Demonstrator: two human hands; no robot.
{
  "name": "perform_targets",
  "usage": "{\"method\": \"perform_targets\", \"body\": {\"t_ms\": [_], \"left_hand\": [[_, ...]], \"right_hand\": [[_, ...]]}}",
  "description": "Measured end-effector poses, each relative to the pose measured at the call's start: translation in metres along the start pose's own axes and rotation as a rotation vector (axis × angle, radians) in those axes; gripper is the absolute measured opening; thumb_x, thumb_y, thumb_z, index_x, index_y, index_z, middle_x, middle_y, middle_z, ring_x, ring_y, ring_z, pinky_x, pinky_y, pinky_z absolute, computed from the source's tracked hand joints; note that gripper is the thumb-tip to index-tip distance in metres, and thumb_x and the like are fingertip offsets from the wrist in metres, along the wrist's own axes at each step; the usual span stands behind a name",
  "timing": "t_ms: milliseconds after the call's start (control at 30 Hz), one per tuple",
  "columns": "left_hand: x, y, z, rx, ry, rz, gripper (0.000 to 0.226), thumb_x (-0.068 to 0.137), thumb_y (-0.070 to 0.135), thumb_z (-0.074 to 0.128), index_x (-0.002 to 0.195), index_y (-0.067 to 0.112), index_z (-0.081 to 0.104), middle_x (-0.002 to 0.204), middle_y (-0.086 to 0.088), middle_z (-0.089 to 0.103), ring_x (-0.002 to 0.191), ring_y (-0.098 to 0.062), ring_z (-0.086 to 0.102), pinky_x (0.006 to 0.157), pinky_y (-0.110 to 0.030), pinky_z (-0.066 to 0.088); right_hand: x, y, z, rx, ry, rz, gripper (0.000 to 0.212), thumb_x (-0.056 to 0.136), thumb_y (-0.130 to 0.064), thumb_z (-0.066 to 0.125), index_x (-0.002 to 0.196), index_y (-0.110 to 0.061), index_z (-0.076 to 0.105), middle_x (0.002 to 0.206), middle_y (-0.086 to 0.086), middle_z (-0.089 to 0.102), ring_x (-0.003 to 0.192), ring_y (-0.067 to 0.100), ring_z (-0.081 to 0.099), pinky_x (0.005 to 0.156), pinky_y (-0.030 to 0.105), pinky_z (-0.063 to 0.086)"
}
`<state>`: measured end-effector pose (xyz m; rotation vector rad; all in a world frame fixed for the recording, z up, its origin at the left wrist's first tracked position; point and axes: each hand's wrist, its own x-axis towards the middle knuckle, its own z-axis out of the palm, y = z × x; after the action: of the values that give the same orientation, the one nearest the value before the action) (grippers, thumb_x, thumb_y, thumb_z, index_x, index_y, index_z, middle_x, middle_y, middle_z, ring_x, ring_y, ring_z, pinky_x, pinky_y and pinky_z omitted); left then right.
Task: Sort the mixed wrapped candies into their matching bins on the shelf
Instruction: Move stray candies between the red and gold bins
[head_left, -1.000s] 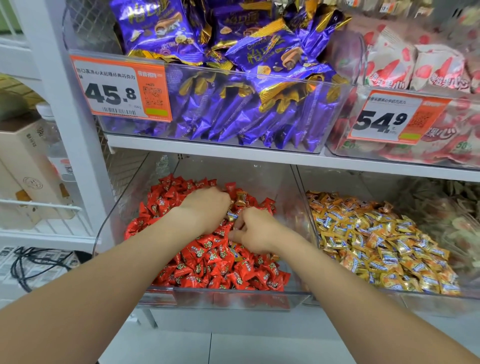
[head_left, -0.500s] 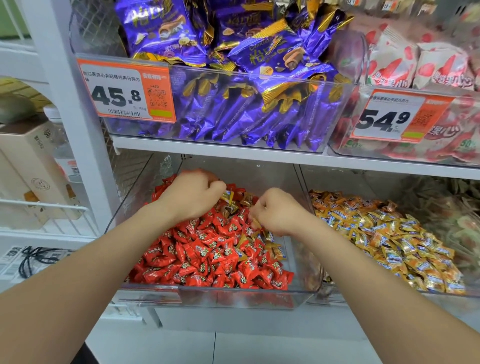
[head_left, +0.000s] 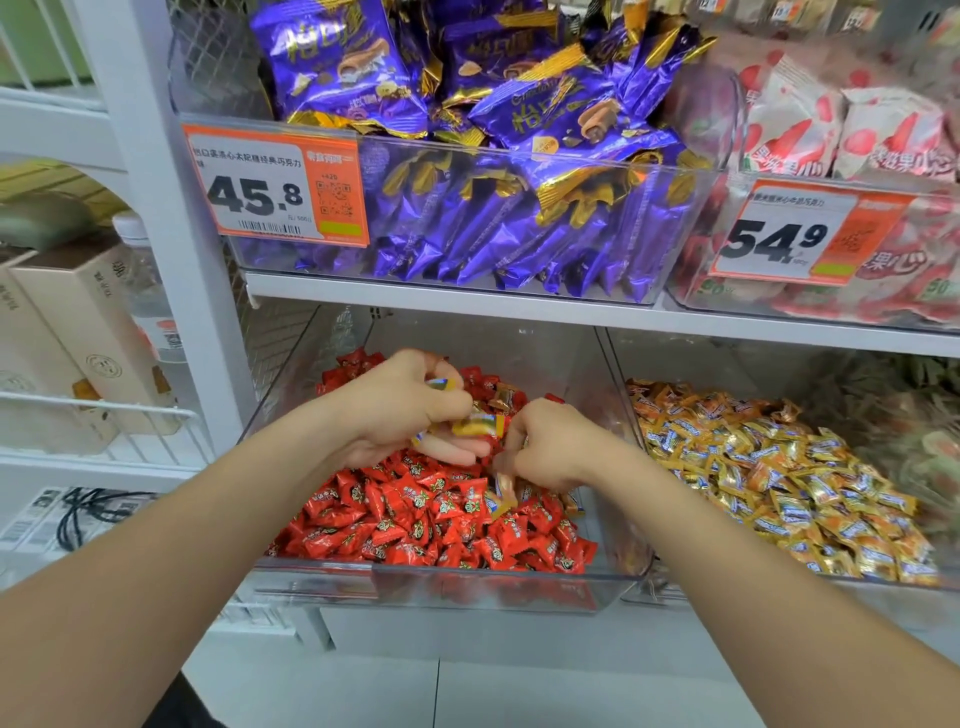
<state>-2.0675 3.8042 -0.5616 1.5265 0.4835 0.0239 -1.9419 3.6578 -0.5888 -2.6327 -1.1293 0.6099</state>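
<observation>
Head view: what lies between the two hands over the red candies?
Yellow-wrapped candies gripped by the left hand, beside the right hand; head view shows it.

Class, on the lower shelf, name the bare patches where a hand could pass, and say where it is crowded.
Free: the bare strip of the red bin between the red candies and its back wall, and along its right wall. Crowded: mid-bin, where left hand and right hand grip stray yellow candies; the yellow bin is heaped.

Bright, even shop light, soft shadows — glare streaks the clear bin fronts (head_left: 441, 582); right edge blurred, wide-angle corners bowed.
</observation>
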Motion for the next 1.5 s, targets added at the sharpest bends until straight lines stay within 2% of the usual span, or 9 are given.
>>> {"method": "perform_targets", "body": {"t_ms": [133,300,433,567,700,1000,1200,1400,1500], "left_hand": [[-0.003,-0.002,0.007,0.207,-0.044,-0.037,0.027,0.098,0.004,0.052,0.103,0.005,0.079,0.101,-0.014,0.062,0.069,-0.020,0.060,0.061,-0.035,0.061],[0.003,-0.001,0.019,0.373,-0.042,-0.074,0.031,0.097,0.019,0.052,0.094,0.005,0.079,0.082,-0.007,0.048,0.059,-0.016,0.047,0.053,-0.032,0.056],[0.010,-0.010,0.024,0.789,-0.011,0.104,0.044,0.096,0.045,0.066,0.078,0.006,0.074,0.056,-0.006,0.052,0.046,-0.019,0.060,0.048,-0.030,0.055],[0.017,-0.025,0.025,1.268,-0.059,0.326,0.023,0.097,0.050,0.065,0.104,0.032,0.076,0.103,0.001,0.075,0.104,-0.024,0.068,0.091,-0.042,0.055],[0.017,-0.031,0.029,1.441,-0.177,0.241,0.026,0.088,0.058,0.073,0.106,0.039,0.075,0.109,0.004,0.071,0.107,-0.023,0.065,0.086,-0.044,0.057],[0.017,-0.021,0.023,1.450,-0.264,0.263,0.024,0.080,0.053,0.083,0.088,0.034,0.071,0.088,0.011,0.065,0.087,-0.010,0.055,0.076,-0.038,0.055],[0.014,-0.021,0.015,1.317,-0.177,0.297,0.026,0.105,0.048,0.055,0.102,0.023,0.048,0.079,0.010,0.048,0.079,-0.016,0.046,0.066,-0.031,0.034],[0.009,-0.020,-0.001,1.096,-0.138,0.308,0.024,0.106,0.044,0.054,0.096,0.024,0.046,0.081,-0.002,0.062,0.067,-0.016,0.050,0.062,-0.032,0.040],[0.011,-0.020,-0.004,1.012,-0.114,0.321,0.008,0.106,0.035,0.055,0.104,0.028,0.052,0.083,-0.004,0.069,0.060,-0.018,0.053,0.062,-0.037,0.049]], "right_hand": [[-0.008,0.006,-0.009,-0.021,0.037,-0.059,0.046,0.104,-0.026,0.053,0.060,-0.012,0.050,0.057,0.004,0.048,0.057,0.025,0.048,0.060,0.037,0.049],[-0.021,0.007,-0.018,0.021,0.114,-0.121,0.021,0.102,-0.026,0.054,0.094,-0.007,0.060,0.092,0.006,0.067,0.086,0.026,0.065,0.079,0.041,0.053],[-0.027,0.009,-0.022,0.072,0.195,-0.186,0.007,0.103,-0.023,0.055,0.103,-0.017,0.058,0.090,-0.001,0.065,0.082,0.019,0.065,0.075,0.036,0.055],[-0.031,0.014,-0.029,0.114,0.216,-0.237,0.019,0.106,-0.018,0.049,0.115,-0.027,0.062,0.069,-0.007,0.064,0.055,0.004,0.058,0.051,0.016,0.041],[-0.038,0.015,-0.037,0.243,0.178,-0.214,0.027,0.106,-0.014,0.044,0.109,-0.021,0.070,0.061,-0.007,0.068,0.041,0.005,0.055,0.044,0.018,0.040],[-0.044,0.008,-0.037,0.183,0.138,-0.129,0.024,0.094,-0.011,0.057,0.097,-0.020,0.079,0.057,-0.007,0.066,0.042,0.001,0.055,0.042,0.012,0.040],[-0.032,-0.002,-0.016,-0.018,0.187,-0.016,0.029,0.084,-0.029,0.057,0.063,-0.009,0.055,0.062,0.008,0.056,0.064,0.029,0.053,0.060,0.038,0.050],[-0.026,0.000,-0.009,-0.186,0.201,0.022,0.038,0.100,-0.039,0.067,0.080,-0.014,0.046,0.081,0.006,0.045,0.085,0.034,0.054,0.073,0.036,0.043],[-0.025,0.002,-0.006,-0.251,0.169,0.035,0.028,0.096,-0.018,0.073,0.082,-0.014,0.049,0.081,0.004,0.042,0.084,0.036,0.055,0.073,0.038,0.047]]}}
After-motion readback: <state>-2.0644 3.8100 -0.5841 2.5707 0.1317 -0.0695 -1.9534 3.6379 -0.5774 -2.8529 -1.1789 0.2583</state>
